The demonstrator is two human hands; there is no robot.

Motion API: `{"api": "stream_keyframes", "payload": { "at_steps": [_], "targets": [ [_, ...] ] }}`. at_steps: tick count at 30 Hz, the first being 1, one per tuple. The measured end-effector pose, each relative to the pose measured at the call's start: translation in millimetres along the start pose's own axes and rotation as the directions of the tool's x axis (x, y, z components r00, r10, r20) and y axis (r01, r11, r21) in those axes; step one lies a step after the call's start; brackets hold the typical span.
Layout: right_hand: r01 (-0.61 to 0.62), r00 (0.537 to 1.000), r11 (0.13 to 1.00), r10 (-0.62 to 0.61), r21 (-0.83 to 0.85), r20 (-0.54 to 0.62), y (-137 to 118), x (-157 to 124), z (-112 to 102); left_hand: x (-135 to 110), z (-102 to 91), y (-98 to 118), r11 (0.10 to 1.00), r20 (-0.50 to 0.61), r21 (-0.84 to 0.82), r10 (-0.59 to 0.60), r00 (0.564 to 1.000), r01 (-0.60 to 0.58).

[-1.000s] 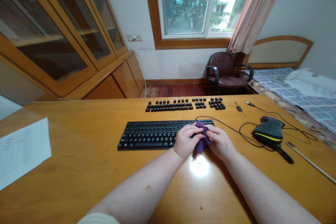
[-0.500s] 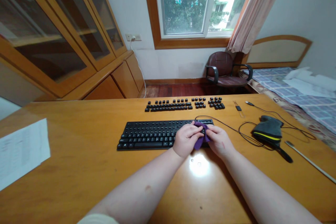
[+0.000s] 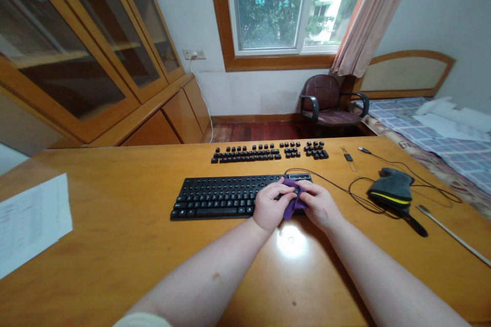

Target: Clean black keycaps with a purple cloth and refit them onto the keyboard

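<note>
Both hands pinch a small purple cloth [image 3: 290,209] above the right end of a black keyboard [image 3: 215,211]. My left hand [image 3: 269,204] grips the cloth from the left, thumb and fingers closed. On its other side my right hand [image 3: 321,205] is closed on it too. A small dark piece, perhaps a keycap, shows in the cloth between the fingertips. Beyond the keyboard, loose black keycaps [image 3: 249,156] lie in rows. The keyboard's lower rows bear keys, while its upper rows show small bare switches. My hands hide much of its right side.
To the right are a keycap puller [image 3: 348,157], a USB cable [image 3: 364,150], a grey brush with a yellow stripe [image 3: 391,189] and a thin white-handled brush [image 3: 456,236]. Printed paper [image 3: 36,222] lies at the left. A chair [image 3: 324,99] stands beyond the wooden desk [image 3: 126,245].
My right fingers have shifted slightly on the purple cloth, and its folds have changed a little. The keyboard and the loose keycaps stay in place.
</note>
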State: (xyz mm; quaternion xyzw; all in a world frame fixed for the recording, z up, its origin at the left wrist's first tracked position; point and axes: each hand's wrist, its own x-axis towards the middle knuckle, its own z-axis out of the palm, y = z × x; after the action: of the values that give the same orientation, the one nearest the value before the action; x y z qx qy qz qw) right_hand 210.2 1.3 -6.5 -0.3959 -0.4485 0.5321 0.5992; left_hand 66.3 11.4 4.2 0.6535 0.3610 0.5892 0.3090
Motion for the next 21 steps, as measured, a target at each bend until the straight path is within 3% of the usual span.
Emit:
{"api": "stream_keyframes", "payload": {
  "at_steps": [5,10,13,21],
  "targets": [
    [-0.056,0.987,0.987,0.077,0.149,-0.142,2.6,-0.7,2.8,1.1,2.3,2.0,0.999,0.007,-0.036,0.022,1.0,-0.022],
    [-0.046,0.998,0.994,0.051,0.102,-0.045,1.4,-1.5,3.9,-0.7,2.8,0.3,0.998,-0.022,-0.055,0.009,1.0,-0.011],
    [-0.027,0.997,0.996,0.033,0.084,-0.069,0.5,-1.4,3.1,-2.1,2.6,-1.0,0.999,-0.006,-0.052,-0.005,1.0,0.005],
    [-0.159,0.983,0.98,0.169,0.121,-0.075,-6.2,-0.7,6.8,-0.7,2.1,7.4,1.0,0.09,0.011,-0.028,0.996,0.027]
  ]
}}
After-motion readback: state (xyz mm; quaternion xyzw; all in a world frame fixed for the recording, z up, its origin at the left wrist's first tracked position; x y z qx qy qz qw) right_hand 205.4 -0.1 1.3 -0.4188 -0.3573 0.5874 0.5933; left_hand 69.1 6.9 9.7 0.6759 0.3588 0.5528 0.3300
